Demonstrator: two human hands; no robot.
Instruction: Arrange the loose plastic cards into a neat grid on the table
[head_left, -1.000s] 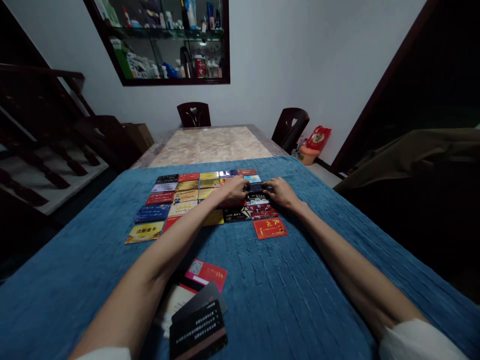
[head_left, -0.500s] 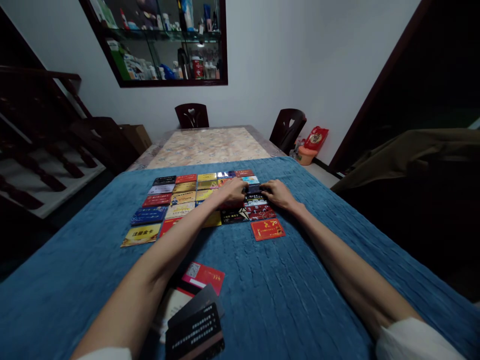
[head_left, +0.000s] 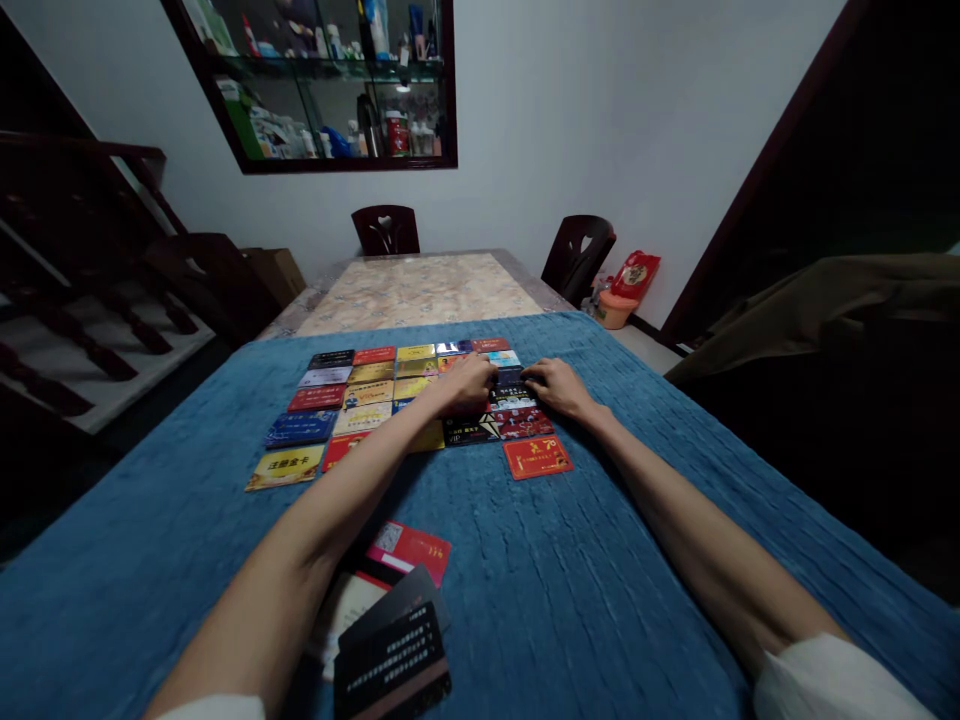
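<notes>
A grid of several coloured plastic cards [head_left: 360,395] lies on a blue cloth [head_left: 570,580]. Both my hands reach to the grid's right column. My left hand [head_left: 469,382] and my right hand [head_left: 551,385] each pinch an end of a dark card [head_left: 510,376], fingers curled onto it. A red card [head_left: 537,456] lies at the grid's near right corner. A loose pile of cards [head_left: 394,625], black and red ones on top, sits close to me under my left forearm.
Beyond the blue cloth the table shows a beige patterned top [head_left: 416,290]. Two dark chairs [head_left: 386,230] stand at the far end. A glass cabinet [head_left: 337,80] hangs on the wall, a staircase [head_left: 90,300] runs at left, a red bag [head_left: 636,275] sits on the floor.
Hardly anything has moved; both hands stay on the dark card in the right column, with only a slight shift of the view.
</notes>
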